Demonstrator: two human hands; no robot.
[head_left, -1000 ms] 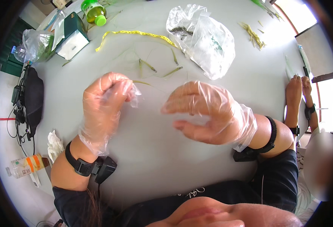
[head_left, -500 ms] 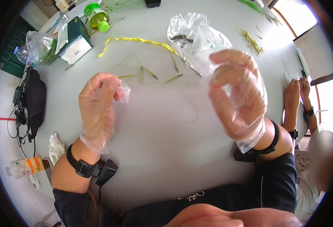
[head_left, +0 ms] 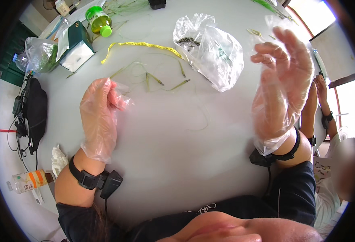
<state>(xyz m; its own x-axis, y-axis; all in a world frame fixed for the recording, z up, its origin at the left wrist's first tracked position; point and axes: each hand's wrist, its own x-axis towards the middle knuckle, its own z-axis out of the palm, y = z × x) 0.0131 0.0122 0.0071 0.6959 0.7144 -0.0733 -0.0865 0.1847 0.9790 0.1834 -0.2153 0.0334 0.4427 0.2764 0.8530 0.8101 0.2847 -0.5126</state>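
Both my hands wear thin clear plastic gloves. My left hand is raised over the left of the table, fingers curled toward the thumb; whatever they hold, if anything, is hidden. Just beyond it lie several thin green grass-like pieces with dark tips and fine pale strands. My right hand is held up on the right, fingers apart, with nothing seen in it. Left of that hand rests a clear plastic bag with small dark bits inside. A yellow tape measure stretches across behind the green pieces.
At the far left stand a dark green box and a green-capped bottle on its side. Cut yellowish stalks lie beyond my right hand. A black pouch sits at the left edge. Another person's hands are at the right.
My right hand has moved right and away from me, from beside the plastic bag, and its fingers have spread. My left hand has shifted slightly left, its fingers still curled.
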